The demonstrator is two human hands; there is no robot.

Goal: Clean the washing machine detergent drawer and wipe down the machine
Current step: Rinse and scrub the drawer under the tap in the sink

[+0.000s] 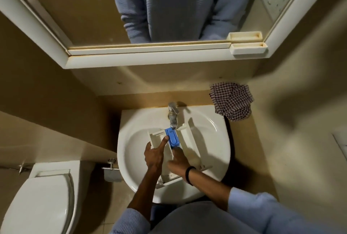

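Holds the detergent drawer [157, 137] in the sink [216, 126] under the tap [172, 113]. Pinches its left wall with the left hand [155, 154], one finger straight inside. Rests the right hand [178, 162] in it beside the blue insert [173, 137]; blurred, cannot tell how those fingers [177, 152] lie.

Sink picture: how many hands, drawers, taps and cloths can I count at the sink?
Hands: 2 (left hand, right hand)
Detergent drawer: 1
Faucet: 1
Checkered cloth: 1
Total: 5
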